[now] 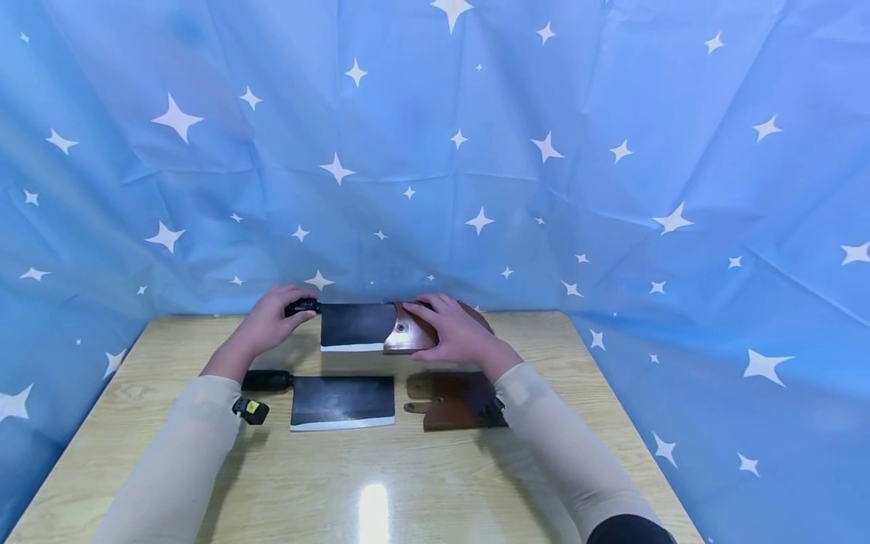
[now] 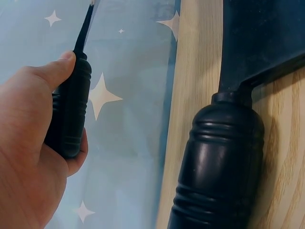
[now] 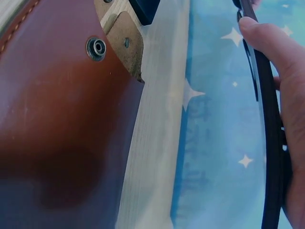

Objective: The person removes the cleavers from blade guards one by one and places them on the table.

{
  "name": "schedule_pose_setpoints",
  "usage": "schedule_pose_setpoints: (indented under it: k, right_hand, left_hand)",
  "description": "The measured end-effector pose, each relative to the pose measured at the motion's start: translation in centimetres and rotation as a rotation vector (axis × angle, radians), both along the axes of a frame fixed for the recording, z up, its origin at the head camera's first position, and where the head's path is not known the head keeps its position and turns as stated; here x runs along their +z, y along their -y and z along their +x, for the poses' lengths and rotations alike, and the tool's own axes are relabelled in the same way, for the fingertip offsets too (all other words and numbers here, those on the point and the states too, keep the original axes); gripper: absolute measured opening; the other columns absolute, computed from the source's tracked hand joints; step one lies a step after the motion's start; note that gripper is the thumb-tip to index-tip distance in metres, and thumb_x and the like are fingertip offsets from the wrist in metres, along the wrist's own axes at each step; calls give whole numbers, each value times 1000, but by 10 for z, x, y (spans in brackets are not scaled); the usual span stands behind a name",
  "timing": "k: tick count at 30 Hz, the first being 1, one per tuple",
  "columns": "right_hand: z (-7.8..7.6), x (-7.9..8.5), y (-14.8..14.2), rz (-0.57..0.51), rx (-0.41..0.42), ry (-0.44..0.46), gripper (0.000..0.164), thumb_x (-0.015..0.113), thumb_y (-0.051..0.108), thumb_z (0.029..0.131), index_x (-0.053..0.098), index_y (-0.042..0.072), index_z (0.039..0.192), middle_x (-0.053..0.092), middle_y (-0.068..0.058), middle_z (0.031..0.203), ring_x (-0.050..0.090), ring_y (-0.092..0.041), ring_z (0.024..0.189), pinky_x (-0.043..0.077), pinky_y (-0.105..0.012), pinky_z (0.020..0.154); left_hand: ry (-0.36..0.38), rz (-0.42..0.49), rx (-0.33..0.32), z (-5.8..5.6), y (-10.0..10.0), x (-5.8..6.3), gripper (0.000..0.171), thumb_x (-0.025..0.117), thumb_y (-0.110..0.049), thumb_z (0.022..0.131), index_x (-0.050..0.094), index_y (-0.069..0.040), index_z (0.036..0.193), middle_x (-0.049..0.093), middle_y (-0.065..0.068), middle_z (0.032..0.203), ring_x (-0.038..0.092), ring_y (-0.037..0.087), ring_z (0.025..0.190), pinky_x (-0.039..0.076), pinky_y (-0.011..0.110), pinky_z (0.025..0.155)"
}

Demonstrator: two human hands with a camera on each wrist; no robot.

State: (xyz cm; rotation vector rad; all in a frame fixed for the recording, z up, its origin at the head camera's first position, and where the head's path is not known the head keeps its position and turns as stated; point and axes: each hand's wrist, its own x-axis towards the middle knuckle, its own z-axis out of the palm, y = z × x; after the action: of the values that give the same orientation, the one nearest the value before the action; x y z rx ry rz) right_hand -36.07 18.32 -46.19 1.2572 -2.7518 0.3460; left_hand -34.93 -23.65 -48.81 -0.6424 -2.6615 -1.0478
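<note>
Above the table, my left hand (image 1: pixel 268 321) grips the black handle (image 2: pixel 71 107) of a cleaver (image 1: pixel 355 325), with the thumb along its upper end. The cleaver's dark blade has a bright lower edge, and its right end is covered by a brown leather sheath (image 1: pixel 399 342). My right hand (image 1: pixel 462 336) holds that sheath, thumb on the near face; in the right wrist view the sheath (image 3: pixel 270 143) appears edge-on. How deep the blade sits inside is hidden. Below them, a second bare cleaver (image 1: pixel 343 400) lies flat, handle to the left.
Right of the lying cleaver, a second brown leather sheath (image 1: pixel 451 404) with a snap stud and strap rests on the wooden table (image 1: pixel 306 483), partly hidden by my right forearm. A blue curtain (image 1: pixel 408 151) with white stars hangs behind the table's far edge.
</note>
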Motion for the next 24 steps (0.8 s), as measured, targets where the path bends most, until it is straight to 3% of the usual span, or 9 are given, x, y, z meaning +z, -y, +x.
schedule_pose_setpoints:
  k: [11,24]
  right_hand:
    - [-2,-4,-3,-15,12,12,100,92,55,88,45,24,171,44,-11,168,39,-30,151,42,-53,121]
    - [0,-5,-8,41,-24,29,104,88,60,91,35,29,175,37,-10,171,34,-29,155,38,-51,125]
  left_hand:
    - [19,0,-1,4,3,1,39,73,-23,110,70,-9,147,64,18,147,52,46,139,45,68,109]
    - [29,-3,-5,0,4,-5,38,75,-19,109,70,-9,146,65,17,144,56,44,134,48,66,106]
